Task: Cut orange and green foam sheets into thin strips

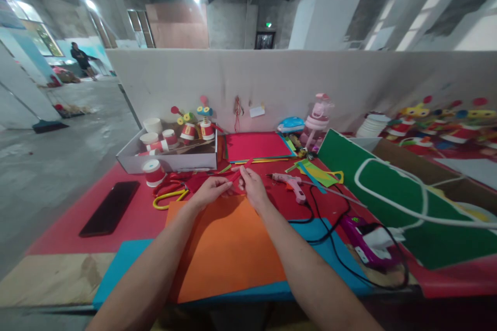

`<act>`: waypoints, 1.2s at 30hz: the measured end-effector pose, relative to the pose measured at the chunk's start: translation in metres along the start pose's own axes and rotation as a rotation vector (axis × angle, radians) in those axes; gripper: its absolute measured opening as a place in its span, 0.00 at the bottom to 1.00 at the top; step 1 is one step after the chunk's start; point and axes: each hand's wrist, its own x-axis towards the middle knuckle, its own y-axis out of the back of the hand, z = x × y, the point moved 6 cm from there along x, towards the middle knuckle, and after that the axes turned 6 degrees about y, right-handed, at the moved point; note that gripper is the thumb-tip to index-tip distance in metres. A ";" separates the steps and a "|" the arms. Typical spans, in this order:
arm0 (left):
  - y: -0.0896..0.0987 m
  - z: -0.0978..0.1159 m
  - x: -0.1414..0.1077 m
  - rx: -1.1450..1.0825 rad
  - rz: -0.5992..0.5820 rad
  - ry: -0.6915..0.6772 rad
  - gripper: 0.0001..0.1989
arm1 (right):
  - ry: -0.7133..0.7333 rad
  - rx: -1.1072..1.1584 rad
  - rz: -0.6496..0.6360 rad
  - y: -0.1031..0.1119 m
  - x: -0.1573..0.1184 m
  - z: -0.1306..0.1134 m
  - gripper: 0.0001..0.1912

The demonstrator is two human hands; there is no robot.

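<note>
From where I sit far off, I see a thin, flat red strip (235,176) held up between two bare hands. The left hand (212,191) has its fingers bent and pinches the low end of the strip with the tips. The right hand (252,187) grips the strip higher up, with the thumb pressed on it, and the top end pokes out past the thumb. I can't tell if the strip is folded.

Just below both hands I see a big, flat orange sheet (229,248), with a wide blue sheet (124,264) under it. To the left of the hands lie scissors with yellow handles (171,198). Past those are a small red and white cup (153,173) and a flat black phone (110,208). To the right I see a pink glue gun (291,183) lying on the red table top (70,232), its tip toward the hands. Green and yellow paper scraps (320,172) lie behind it. Farther back, I see a neat pile of coloured sheets (256,146), with a red one on top. Beside the pile is a white box (171,163) with cups in it.
</note>
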 end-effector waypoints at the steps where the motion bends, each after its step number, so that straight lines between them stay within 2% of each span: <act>1: 0.002 -0.001 0.001 -0.005 0.015 0.006 0.23 | 0.011 -0.002 0.000 0.000 0.000 0.000 0.27; 8: 0.009 -0.003 0.003 0.014 0.047 0.003 0.20 | 0.022 0.042 0.018 0.005 0.006 0.002 0.24; 13: 0.015 -0.002 0.001 -0.003 0.096 0.015 0.24 | 0.012 0.095 0.067 0.010 0.009 0.004 0.25; 20: 0.033 0.005 -0.001 0.015 0.206 -0.061 0.21 | -0.040 0.039 0.141 0.021 0.011 0.005 0.23; 25: 0.055 0.009 -0.007 -0.176 0.378 -0.105 0.19 | -0.083 -0.008 0.028 0.017 0.008 0.007 0.21; 30: 0.059 0.016 -0.013 -0.444 0.407 -0.150 0.19 | -0.086 -0.112 -0.190 0.000 0.000 0.011 0.18; 33: 0.055 0.020 -0.014 -0.412 0.409 -0.151 0.20 | 0.002 -0.248 -0.248 -0.006 -0.003 0.006 0.14; 36: 0.049 0.022 -0.013 -0.296 0.404 -0.143 0.20 | 0.179 -0.415 -0.272 -0.013 -0.005 -0.007 0.09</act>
